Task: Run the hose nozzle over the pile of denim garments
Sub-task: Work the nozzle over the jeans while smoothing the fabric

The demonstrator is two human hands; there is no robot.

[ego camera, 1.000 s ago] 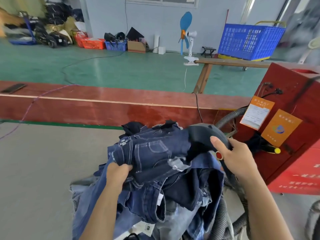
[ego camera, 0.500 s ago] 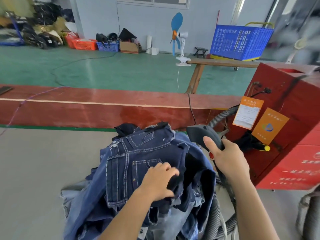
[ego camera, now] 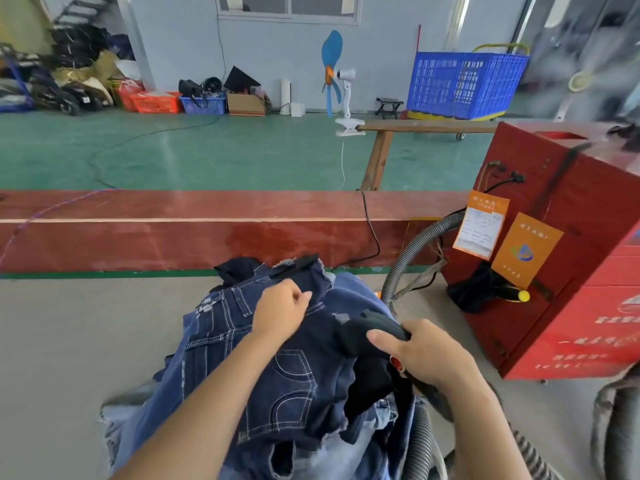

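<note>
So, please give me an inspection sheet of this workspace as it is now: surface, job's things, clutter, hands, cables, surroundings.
Surface: grey table with a red raised edge.
Job's things: pile of denim garments; black hose nozzle lies on the pile.
Clutter: nothing seen on the table.
Hands: left hand grips the top denim; right hand holds the nozzle.
Cables: grey ribbed hose runs to the red machine; black cable crosses the raised edge.
Surroundings: green floor, blue crate, clip fan.
</note>
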